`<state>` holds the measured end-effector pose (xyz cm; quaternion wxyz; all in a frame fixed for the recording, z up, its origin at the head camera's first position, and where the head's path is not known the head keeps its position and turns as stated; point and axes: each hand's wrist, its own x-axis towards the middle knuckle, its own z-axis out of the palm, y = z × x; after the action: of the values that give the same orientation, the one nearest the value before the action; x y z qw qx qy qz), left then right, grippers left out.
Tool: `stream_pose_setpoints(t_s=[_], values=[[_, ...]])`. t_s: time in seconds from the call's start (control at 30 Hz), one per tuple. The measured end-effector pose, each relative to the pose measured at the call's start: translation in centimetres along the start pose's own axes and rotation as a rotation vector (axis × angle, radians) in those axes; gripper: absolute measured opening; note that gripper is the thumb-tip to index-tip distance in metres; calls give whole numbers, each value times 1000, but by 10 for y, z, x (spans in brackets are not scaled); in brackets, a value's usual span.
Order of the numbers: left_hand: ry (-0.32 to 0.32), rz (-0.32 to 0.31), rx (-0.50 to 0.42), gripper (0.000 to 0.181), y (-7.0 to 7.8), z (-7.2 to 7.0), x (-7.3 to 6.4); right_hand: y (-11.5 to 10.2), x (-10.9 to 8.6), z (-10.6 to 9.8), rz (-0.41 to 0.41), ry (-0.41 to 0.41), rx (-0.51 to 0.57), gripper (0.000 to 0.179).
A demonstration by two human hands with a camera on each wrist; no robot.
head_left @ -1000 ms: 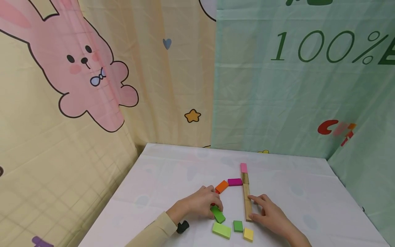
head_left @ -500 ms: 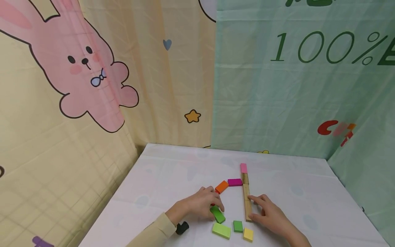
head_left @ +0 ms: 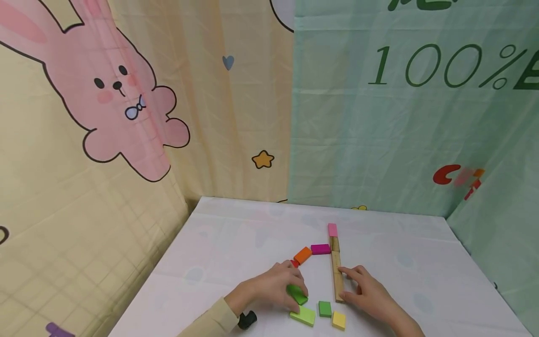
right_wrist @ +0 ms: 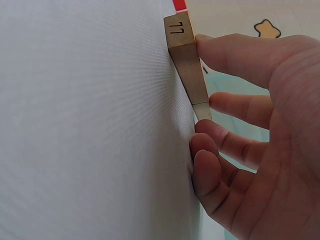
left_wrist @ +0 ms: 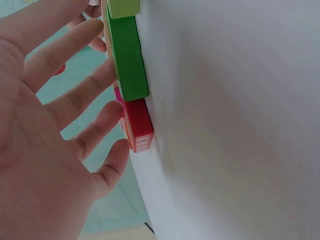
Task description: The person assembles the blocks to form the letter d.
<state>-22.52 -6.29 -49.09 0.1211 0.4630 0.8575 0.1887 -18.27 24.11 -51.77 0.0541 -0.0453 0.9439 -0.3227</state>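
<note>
My left hand point(head_left: 275, 284) arches over the left side of a curved row of blocks, its thumb at a light green block point(head_left: 305, 317) and its fingers around a green block point(head_left: 298, 295). In the left wrist view those fingers are spread, their tips along the green and red point(left_wrist: 140, 125) blocks. A straight line of plain wooden blocks point(head_left: 338, 285) stands to the right. My right hand point(head_left: 372, 295) touches its right side with thumb and fingertip; in the right wrist view the nearest wooden block point(right_wrist: 186, 55) bears a printed mark, and the other fingers curl loosely.
Orange point(head_left: 302, 255) and magenta point(head_left: 321, 249) blocks lead up to the wooden line, topped by a pink block point(head_left: 332, 229). A small green block point(head_left: 324, 309) and a yellow block point(head_left: 338, 320) lie at the front of the white-covered table point(head_left: 404, 248). Printed curtains hang behind.
My left hand has shifted slightly toward the front, its thumb now reaching the light green block and more of the red block showing. The right hand has stayed at the wooden line.
</note>
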Motion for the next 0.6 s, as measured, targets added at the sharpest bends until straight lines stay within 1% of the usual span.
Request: stream_pose_setpoints(t_s=[0.13, 0.3, 0.47, 0.6], values=[[9, 16, 49, 33, 3, 2, -2, 1, 1, 0, -3, 1, -3, 66], [12, 40, 105, 34, 7, 8, -2, 1, 1, -1, 0, -3, -3, 67], [2, 54, 113, 33, 11, 14, -2, 1, 1, -1, -5, -5, 1, 67], [-6, 65, 130, 33, 13, 15, -3, 1, 1, -1, -6, -3, -1, 67]])
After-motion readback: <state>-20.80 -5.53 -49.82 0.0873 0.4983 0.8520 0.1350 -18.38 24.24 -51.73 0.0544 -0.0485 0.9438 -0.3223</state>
